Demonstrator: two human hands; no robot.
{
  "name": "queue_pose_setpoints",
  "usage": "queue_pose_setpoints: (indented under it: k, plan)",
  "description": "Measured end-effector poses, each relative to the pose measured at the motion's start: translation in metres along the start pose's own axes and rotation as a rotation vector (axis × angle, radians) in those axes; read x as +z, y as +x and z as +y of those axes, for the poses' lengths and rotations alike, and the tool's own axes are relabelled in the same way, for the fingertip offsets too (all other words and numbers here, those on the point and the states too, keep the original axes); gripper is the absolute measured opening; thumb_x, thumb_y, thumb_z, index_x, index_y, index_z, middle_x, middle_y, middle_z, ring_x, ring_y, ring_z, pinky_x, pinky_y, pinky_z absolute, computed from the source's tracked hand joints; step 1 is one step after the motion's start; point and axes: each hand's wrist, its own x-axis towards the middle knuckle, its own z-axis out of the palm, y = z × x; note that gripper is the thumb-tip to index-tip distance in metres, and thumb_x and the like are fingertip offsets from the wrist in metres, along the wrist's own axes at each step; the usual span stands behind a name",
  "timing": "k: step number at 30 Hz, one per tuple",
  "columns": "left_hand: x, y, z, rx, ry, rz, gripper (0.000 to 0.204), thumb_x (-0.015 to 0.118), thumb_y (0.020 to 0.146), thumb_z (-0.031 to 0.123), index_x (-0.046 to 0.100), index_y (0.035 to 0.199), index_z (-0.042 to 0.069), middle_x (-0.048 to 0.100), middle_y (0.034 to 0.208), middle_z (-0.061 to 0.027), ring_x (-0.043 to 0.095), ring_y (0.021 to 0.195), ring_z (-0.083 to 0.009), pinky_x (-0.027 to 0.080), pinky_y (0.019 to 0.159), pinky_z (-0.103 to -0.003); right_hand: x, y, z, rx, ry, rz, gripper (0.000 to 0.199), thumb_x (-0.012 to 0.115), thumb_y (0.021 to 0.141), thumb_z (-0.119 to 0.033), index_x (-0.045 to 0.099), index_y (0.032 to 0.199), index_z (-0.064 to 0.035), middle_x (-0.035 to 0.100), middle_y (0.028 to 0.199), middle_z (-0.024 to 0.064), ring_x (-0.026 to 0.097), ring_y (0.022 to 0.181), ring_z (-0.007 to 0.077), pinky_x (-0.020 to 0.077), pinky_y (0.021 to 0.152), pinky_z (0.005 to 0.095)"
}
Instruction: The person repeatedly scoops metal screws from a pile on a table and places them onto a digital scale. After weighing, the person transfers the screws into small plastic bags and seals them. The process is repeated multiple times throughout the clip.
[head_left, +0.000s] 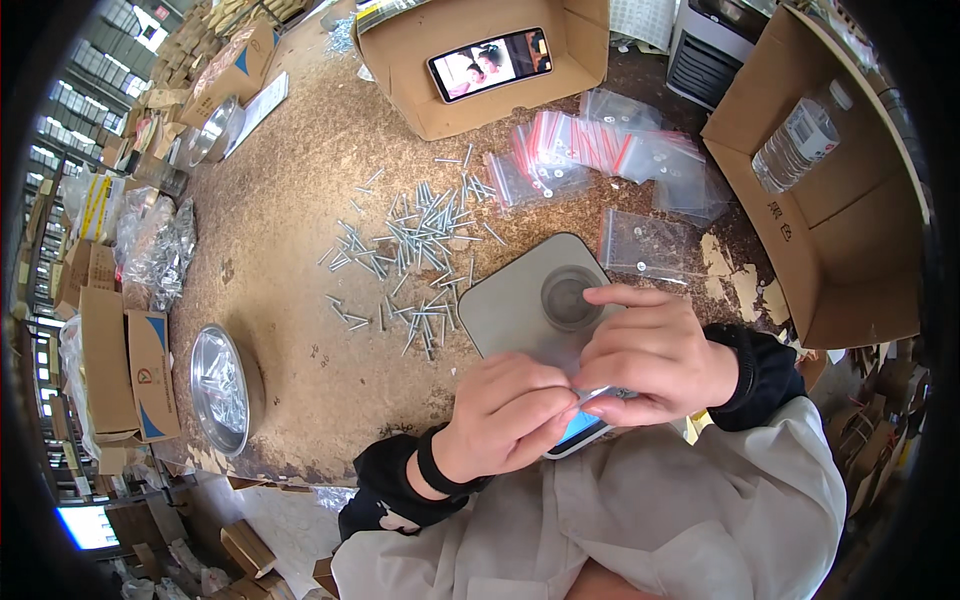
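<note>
Over the near edge of a flat grey digital scale (505,300), my two hands meet with their fingertips pinched together. My left hand (510,408) and my right hand (655,350) both grip a small clear plastic bag (592,394), mostly covered by my fingers. What is inside it I cannot make out. A round dark translucent dish (572,298) sits on the scale beside my right fingertips. Part of the scale's lit blue display (580,428) shows below my hands. Loose screws (425,230) lie in a spread pile beyond the scale.
Zip bags with red strips (570,150) lie at the back right, and a single bag (645,245) beside the scale. A phone (490,66) leans in a cardboard box (430,115). Another box (860,290) holds a water bottle (797,143). A metal bowl (222,395) stands left.
</note>
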Motion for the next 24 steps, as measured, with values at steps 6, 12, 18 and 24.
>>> queue_pose_setpoints:
  k: [6, 12, 18, 24]
  plan:
    - [0.001, 0.001, 0.000, 0.014, -0.038, -0.030, 0.015, 0.072, 0.078, 0.002, 0.064, 0.091, 0.005, 0.063, 0.083, -0.0060, 0.061, 0.064, -0.0246, 0.047, 0.058, -0.035, 0.006, -0.005, -0.001, -0.031, 0.111, -0.019, 0.008, 0.069, 0.085, -0.012, 0.063, 0.087, -0.0071, 0.062, 0.078, 0.0047, 0.062, 0.067, 0.0233, 0.0544, 0.090, 0.0452]
    - [-0.009, -0.004, -0.001, -0.055, -0.176, 0.096, 0.013, 0.073, 0.078, 0.000, 0.067, 0.090, 0.002, 0.066, 0.082, -0.0088, 0.062, 0.069, -0.0269, 0.049, 0.063, -0.036, -0.004, -0.002, 0.000, -0.048, 0.146, 0.022, 0.010, 0.072, 0.081, -0.012, 0.062, 0.080, -0.0074, 0.060, 0.073, 0.0048, 0.061, 0.064, 0.0243, 0.0560, 0.086, 0.0440]
    - [-0.012, -0.008, -0.001, -0.105, -0.138, 0.243, 0.009, 0.069, 0.083, 0.000, 0.067, 0.092, 0.000, 0.070, 0.086, -0.0114, 0.064, 0.077, -0.0269, 0.050, 0.071, -0.036, -0.003, -0.003, 0.001, -0.022, 0.207, 0.048, 0.013, 0.075, 0.080, -0.012, 0.063, 0.077, -0.0074, 0.059, 0.069, 0.0037, 0.061, 0.061, 0.0246, 0.0563, 0.084, 0.0440]
    - [-0.049, -0.025, -0.008, -0.213, -0.075, 0.717, 0.018, 0.061, 0.098, 0.020, 0.059, 0.103, 0.003, 0.065, 0.098, -0.0112, 0.062, 0.091, -0.0224, 0.049, 0.088, -0.036, -0.009, -0.004, 0.003, -0.037, 0.215, 0.090, 0.016, 0.075, 0.084, -0.011, 0.061, 0.080, -0.0074, 0.060, 0.065, 0.0022, 0.059, 0.057, 0.0208, 0.0557, 0.083, 0.0470]
